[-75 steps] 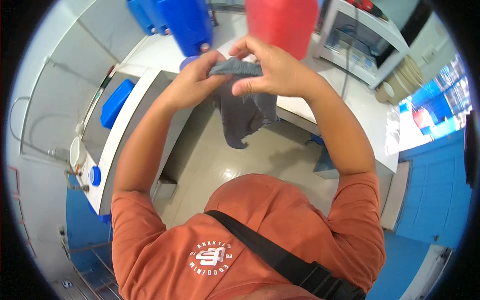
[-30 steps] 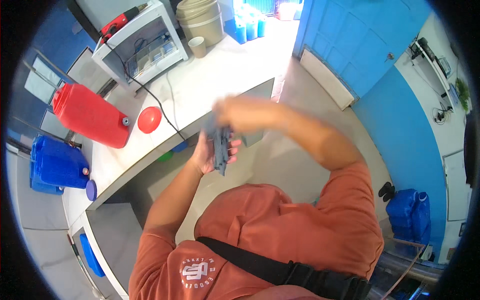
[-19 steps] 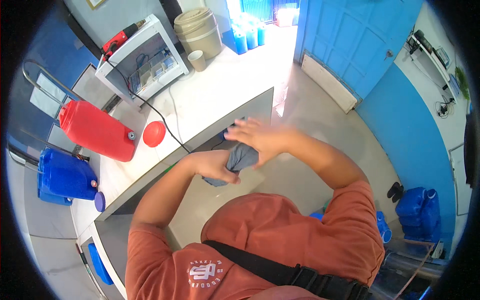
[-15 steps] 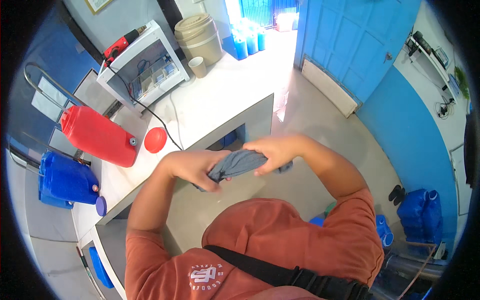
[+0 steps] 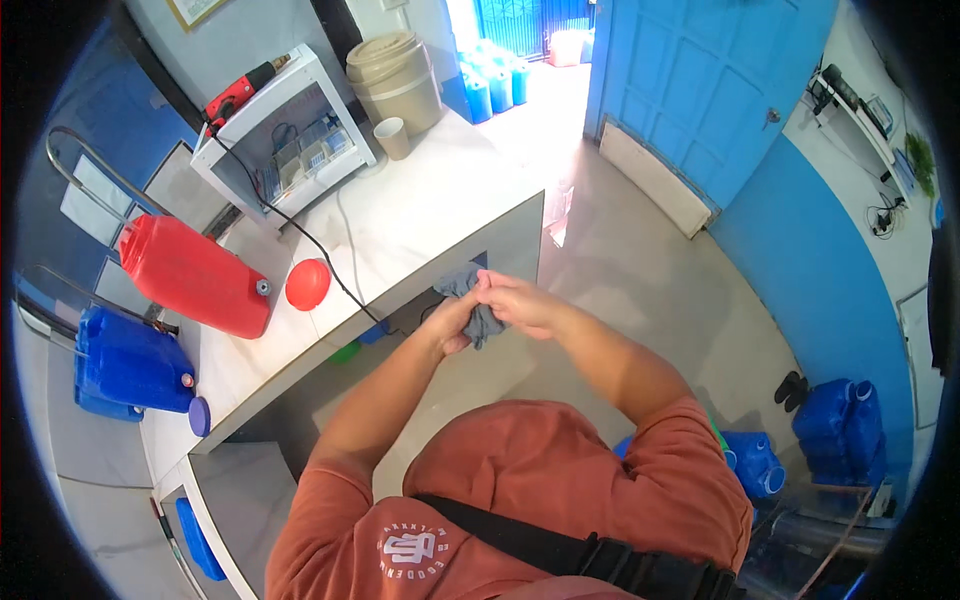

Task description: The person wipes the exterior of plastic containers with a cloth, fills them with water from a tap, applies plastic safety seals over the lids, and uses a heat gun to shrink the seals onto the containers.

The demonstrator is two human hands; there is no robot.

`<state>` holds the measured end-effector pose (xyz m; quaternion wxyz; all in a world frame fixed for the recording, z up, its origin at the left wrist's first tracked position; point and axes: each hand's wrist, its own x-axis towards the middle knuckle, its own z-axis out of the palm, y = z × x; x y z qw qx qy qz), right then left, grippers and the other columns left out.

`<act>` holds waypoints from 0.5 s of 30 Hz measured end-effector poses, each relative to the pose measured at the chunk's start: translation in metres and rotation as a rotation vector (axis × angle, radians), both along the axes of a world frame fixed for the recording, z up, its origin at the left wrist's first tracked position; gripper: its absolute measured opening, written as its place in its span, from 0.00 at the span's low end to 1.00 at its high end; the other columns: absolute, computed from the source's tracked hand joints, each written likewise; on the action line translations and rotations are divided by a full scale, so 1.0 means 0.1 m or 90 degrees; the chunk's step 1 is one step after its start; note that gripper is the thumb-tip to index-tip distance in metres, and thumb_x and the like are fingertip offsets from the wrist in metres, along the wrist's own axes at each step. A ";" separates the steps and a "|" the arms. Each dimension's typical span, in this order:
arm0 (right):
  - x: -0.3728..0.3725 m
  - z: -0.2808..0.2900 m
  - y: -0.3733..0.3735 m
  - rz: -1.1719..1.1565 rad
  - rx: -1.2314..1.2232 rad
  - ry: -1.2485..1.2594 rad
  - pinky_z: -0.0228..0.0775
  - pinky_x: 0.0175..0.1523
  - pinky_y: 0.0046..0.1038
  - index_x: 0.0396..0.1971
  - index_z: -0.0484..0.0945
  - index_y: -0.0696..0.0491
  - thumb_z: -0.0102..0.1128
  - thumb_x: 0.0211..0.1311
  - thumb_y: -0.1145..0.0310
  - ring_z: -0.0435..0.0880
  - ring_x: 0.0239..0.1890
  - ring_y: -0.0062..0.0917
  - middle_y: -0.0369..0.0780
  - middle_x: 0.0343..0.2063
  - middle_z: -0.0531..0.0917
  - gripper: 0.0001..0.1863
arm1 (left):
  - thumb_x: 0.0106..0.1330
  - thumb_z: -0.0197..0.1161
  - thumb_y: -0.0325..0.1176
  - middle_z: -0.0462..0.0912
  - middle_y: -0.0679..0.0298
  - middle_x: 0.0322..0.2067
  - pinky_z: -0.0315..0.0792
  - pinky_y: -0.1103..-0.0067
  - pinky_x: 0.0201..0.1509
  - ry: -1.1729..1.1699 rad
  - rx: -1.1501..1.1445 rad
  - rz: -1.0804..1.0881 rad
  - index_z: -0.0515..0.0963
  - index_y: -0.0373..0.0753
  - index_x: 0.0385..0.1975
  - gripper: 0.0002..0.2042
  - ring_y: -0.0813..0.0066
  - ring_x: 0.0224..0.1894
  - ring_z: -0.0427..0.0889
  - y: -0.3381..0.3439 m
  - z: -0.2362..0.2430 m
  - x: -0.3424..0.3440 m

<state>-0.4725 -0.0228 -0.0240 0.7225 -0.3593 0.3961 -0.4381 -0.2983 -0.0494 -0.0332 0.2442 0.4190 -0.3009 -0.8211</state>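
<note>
Cloth (image 5: 458, 281) shifted forward — grey, bunched, creased.

left grip (image 5: 455, 321) and right grip (image 5: 511, 303) partly hide the grey cloth (image 5: 457, 281).

Left hand (image 5: 454, 322) and right hand (image 5: 514, 301) drawn together, gray cloth (image 5: 485, 326) now bunched

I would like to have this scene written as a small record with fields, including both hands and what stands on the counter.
Left hand: closed on the grey cloth
Right hand: closed on the same cloth, close against the left
Cloth: bunched up, in front of the counter
On counter: red container, red disc, white case, beige bucket, cup
On top of case: red-and-black tool
Door: blue, beyond the right arm
</note>
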 end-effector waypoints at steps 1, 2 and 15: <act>-0.12 0.11 0.10 0.087 -0.024 0.018 0.74 0.54 0.32 0.62 0.69 0.56 0.58 0.71 0.61 0.76 0.56 0.24 0.41 0.54 0.78 0.25 | 0.67 0.68 0.49 0.82 0.62 0.45 0.79 0.74 0.39 -0.001 0.009 -0.001 0.73 0.37 0.56 0.26 0.76 0.43 0.81 0.02 -0.07 0.07; -0.30 0.29 0.14 0.081 -0.069 0.125 0.73 0.57 0.35 0.64 0.69 0.54 0.57 0.70 0.65 0.75 0.59 0.26 0.42 0.59 0.74 0.24 | 0.67 0.67 0.50 0.83 0.64 0.44 0.79 0.75 0.40 -0.027 -0.021 -0.050 0.74 0.39 0.57 0.25 0.78 0.40 0.81 0.00 -0.11 0.21; -0.24 0.92 0.48 -0.099 -1.265 0.400 0.81 0.50 0.36 0.65 0.61 0.38 0.71 0.58 0.66 0.80 0.52 0.38 0.42 0.59 0.68 0.37 | 0.54 0.74 0.23 0.73 0.46 0.53 0.86 0.73 0.44 1.267 0.280 -0.441 0.69 0.35 0.57 0.30 0.55 0.47 0.82 0.83 0.62 -0.83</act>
